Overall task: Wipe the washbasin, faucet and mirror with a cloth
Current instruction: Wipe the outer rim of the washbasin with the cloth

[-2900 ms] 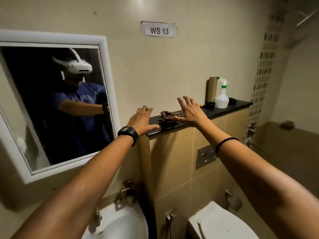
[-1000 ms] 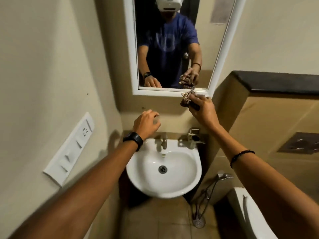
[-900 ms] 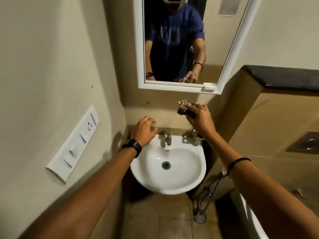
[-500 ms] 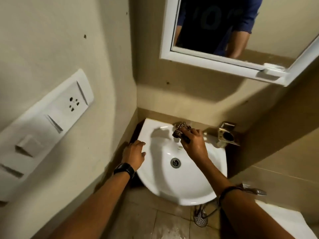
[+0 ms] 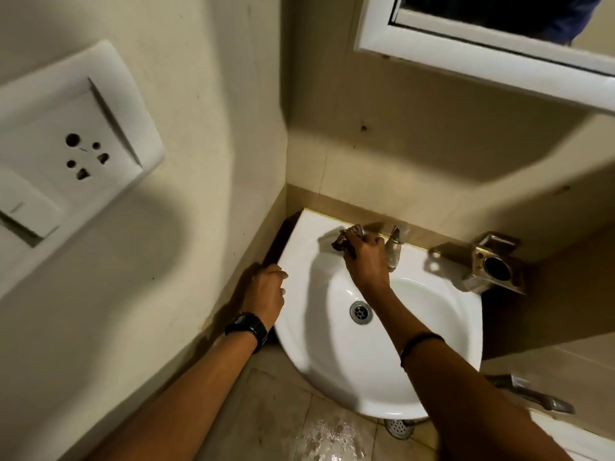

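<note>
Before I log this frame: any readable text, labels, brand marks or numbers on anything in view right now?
None can be read.
White wall socket-and-switch plate: only pin holes, no lettering.
Black wristwatch on the left hand: face turned away.
Chrome faucet and white ceramic washbasin: no brand mark visible.

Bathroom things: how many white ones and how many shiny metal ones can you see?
White: 3 - washbasin, mirror frame, socket plate
Shiny metal: 4 - faucet, drain, wall holder, sprayer handle
Total: 7
</note>
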